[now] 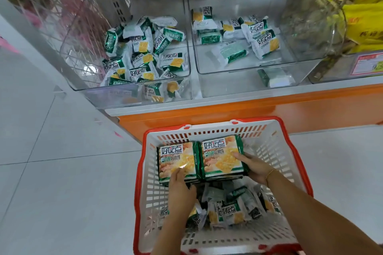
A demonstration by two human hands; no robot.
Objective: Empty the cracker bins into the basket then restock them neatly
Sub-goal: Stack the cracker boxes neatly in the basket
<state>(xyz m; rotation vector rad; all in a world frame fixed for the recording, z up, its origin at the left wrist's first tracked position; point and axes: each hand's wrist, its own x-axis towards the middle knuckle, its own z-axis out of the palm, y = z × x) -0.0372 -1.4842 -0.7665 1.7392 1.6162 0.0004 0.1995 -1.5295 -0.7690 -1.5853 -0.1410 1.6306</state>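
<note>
The basket's (141, 172) near rim is cut off; its red-edged, perforated white plastic walls hold crumpled small cracker packets (232, 211), partly hidden under both forearms. Above them, the left hand (181, 190) clasps the near edge of the left large pack (178, 160), and the right hand (253, 166) grips the right large pack (221, 155), thumb on top, fingers hidden beneath. The two glossy, flat packs touch side by side. Beyond, on an orange shelf base (248, 114), the clear left bin (116, 95) is heaped with packets and the right bin (228, 85) holds fewer. Blurred yellow bags (362, 23) sit to the right.
</note>
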